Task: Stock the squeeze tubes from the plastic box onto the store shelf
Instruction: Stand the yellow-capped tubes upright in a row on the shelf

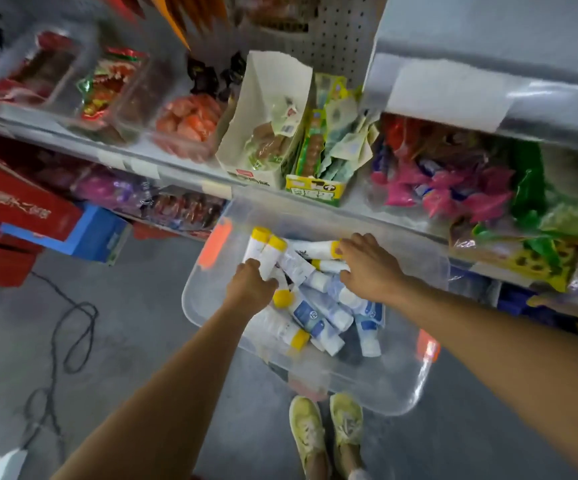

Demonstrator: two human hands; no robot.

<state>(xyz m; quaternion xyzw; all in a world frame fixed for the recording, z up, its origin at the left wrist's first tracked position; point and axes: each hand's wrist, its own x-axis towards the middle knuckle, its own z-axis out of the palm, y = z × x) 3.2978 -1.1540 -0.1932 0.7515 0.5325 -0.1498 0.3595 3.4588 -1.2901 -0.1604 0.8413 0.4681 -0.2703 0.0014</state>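
Left hand (253, 287) grips two tubes (263, 249), yellow caps pointing up-frame; right hand (367, 268) grasps crosswise tube (310, 249) inside plastic box (403, 393).

No wording can be read. Pale characters on the red carton (13, 206) at the left, black characters on the yellow-green display box (315, 190) at mid-frame, and a round mark on a blue-white squeeze tube (310, 315) in the plastic box (401, 386) are all too blurred.

Single head view, looking steeply down, close over plastic box (207, 296).
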